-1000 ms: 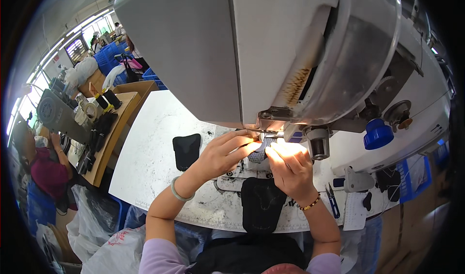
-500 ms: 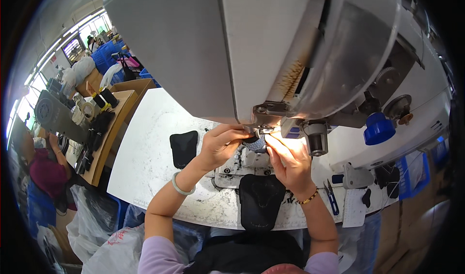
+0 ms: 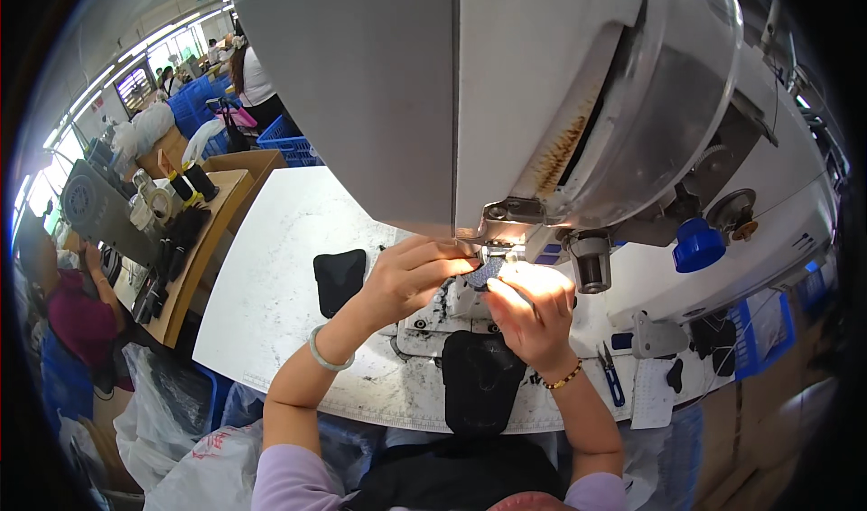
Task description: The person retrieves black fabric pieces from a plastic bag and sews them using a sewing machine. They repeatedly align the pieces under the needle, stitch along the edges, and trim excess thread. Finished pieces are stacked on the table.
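Under the lit needle area of a large white sewing machine [image 3: 397,78], I hold a small grey-blue patterned fabric piece [image 3: 485,273] with dark edging. My left hand [image 3: 406,281] pinches its left side, fingers close to the presser foot. On the right, my right hand [image 3: 535,308] grips the near right edge between thumb and fingers, partly washed out by the lamp. The needle point itself is hidden by the machine head. Just below my hands, a black shaped pad [image 3: 481,383] lies at the table's front edge. Another black piece [image 3: 340,282] rests left of my left hand.
Thread snips [image 3: 612,376] and a pale sheet [image 3: 652,394] lie at the right of the white table [image 3: 262,267]. A blue crate [image 3: 763,326] stands beyond. Plastic bags [image 3: 203,466] sit lower left. A co-worker [image 3: 83,312] sits at another machine on the left.
The patterned piece has shifted slightly nearer to me and shows more of its face. My right hand has moved a little left and down. The view has tilted slightly.
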The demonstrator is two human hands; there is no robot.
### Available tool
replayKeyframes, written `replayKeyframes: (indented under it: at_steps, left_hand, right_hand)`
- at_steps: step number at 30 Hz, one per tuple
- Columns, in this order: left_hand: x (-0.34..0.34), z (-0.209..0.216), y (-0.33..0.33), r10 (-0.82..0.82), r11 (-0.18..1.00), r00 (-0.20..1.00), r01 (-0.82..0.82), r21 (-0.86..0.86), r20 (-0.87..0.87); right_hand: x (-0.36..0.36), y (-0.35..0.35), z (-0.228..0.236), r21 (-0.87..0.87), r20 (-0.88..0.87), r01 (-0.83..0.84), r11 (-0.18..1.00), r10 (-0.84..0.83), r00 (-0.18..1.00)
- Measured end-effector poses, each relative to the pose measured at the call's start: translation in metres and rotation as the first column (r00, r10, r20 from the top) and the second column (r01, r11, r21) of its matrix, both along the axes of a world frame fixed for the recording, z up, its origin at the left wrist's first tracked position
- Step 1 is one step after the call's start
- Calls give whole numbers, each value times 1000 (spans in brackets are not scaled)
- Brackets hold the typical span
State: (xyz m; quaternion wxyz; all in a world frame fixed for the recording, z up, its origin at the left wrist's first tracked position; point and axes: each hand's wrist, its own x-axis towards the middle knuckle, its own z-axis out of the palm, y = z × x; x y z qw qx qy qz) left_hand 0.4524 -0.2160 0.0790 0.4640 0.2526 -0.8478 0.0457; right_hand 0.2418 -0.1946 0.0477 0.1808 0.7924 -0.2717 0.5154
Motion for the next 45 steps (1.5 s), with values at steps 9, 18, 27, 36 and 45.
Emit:
replayKeyframes:
  at_steps: [9,18,27,36,45]
  left_hand:
    - [-9,7,16,106,992,991,-100,-72,84]
    - [-27,19,40,270,954,915,-212,-212,301]
    - [11,2,5,-60,994,996,54,90,66]
    - [-2,9,22,-39,997,977,53,-62,211]
    - [-38,6,56,285,955,926,-253,-155,249]
  right_hand:
    - [1,0,7,41,-10,33,999,-33,999]
    - [-4,-3,3,118,16,22,993,-24,1000]
    - [-4,-9,3,235,55,-26,972,13,998]
    - [-4,-11,-15,-61,147,-60,996,68,987]
    - [-6,6,-8,-78,-32,-160,984,158,987]
